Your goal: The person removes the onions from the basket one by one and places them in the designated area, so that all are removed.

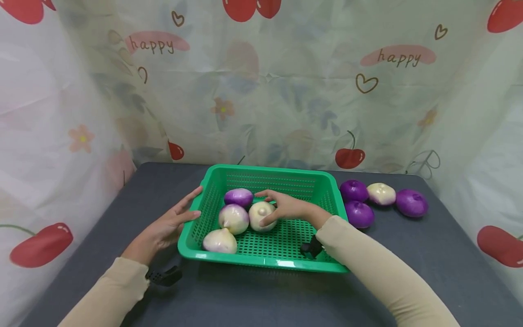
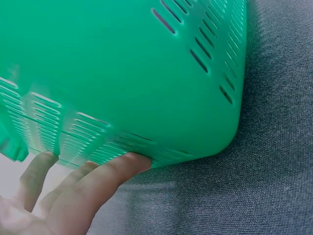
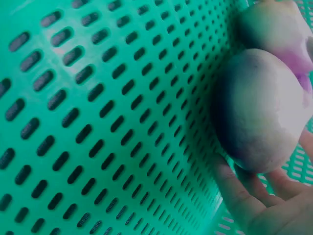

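Observation:
A green plastic basket (image 1: 263, 260) stands on the dark table, with several purple-and-white turnips in its left half. My right hand (image 1: 292, 206) reaches into it and grips a pale turnip (image 1: 260, 216), thumb on the near side and fingers on the far side. In the right wrist view, fingers (image 3: 239, 198) lie against this turnip (image 3: 261, 110) close to the basket's perforated floor. Beside it are a purple turnip (image 1: 239, 197) and two whitish ones. My left hand (image 1: 165, 227) is at the basket's left side, its extended fingers (image 2: 115, 171) touching the outer wall in the left wrist view.
Right of the basket, several turnips lie on the table: purple ones (image 1: 411, 203) and a cream-coloured one (image 1: 382, 194). A patterned curtain (image 1: 269, 91) hangs behind and at both sides. Black wrist straps (image 1: 165, 276) are on both arms.

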